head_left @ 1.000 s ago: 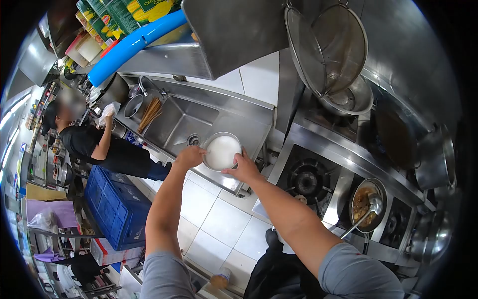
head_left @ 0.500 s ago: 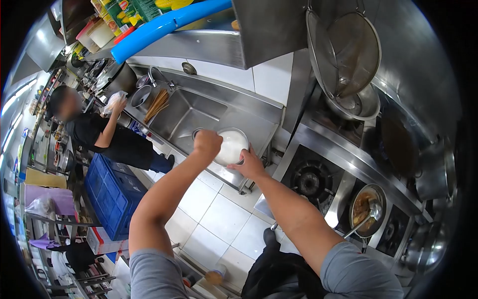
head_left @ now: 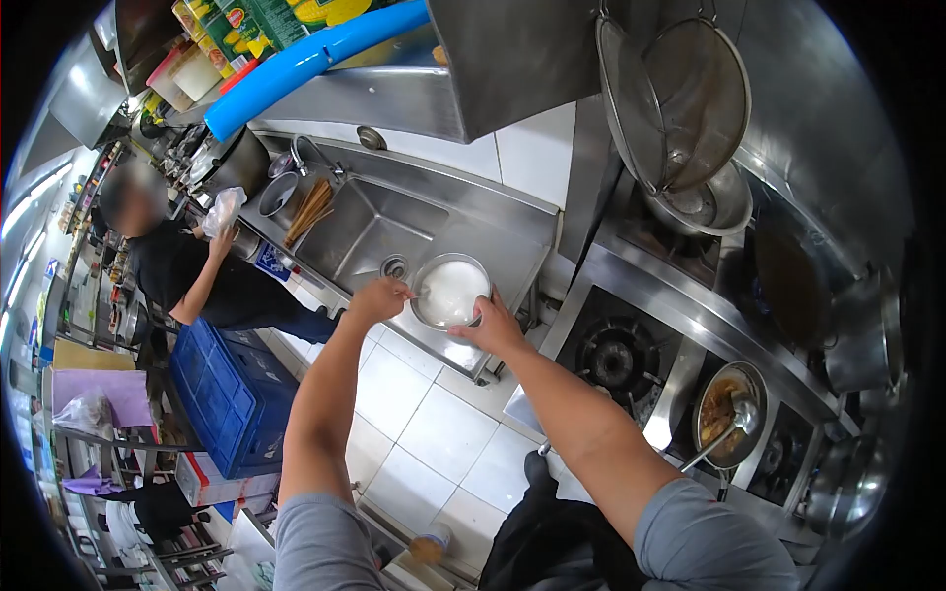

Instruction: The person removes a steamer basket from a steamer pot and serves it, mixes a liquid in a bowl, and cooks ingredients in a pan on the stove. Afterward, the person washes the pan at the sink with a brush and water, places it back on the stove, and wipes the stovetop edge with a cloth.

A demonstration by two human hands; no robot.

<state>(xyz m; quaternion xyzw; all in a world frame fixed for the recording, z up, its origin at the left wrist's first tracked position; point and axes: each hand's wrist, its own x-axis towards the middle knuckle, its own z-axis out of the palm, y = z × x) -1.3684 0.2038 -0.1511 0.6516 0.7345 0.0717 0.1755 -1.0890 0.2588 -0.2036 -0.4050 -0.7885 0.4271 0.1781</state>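
A round metal bowl (head_left: 418,313) with white contents (head_left: 453,293) rests on the flat steel drainboard beside the sink basin. My right hand (head_left: 491,327) grips its near right rim, thumb over the edge. At the bowl's left rim, my left hand (head_left: 382,298) is closed in a pinch. Something small shows at those fingertips; its kind is too small to make out. The sink (head_left: 370,222) lies just beyond that hand, and its round drain (head_left: 394,267) shows above the knuckles.
On my right, a wok (head_left: 717,453) holds brown food and a ladle (head_left: 737,419), beside a bare burner (head_left: 616,357). Strainers (head_left: 680,108) hang above the stove. To the left, a person in black (head_left: 212,271) holds a plastic bag near a blue bin (head_left: 232,384). Wooden sticks (head_left: 311,211) lean at the sink.
My left hand has moved left and slightly toward me, from over the bowl's side to its outer rim, uncovering the drain. My right hand keeps its hold. The person's hands have lowered slightly.
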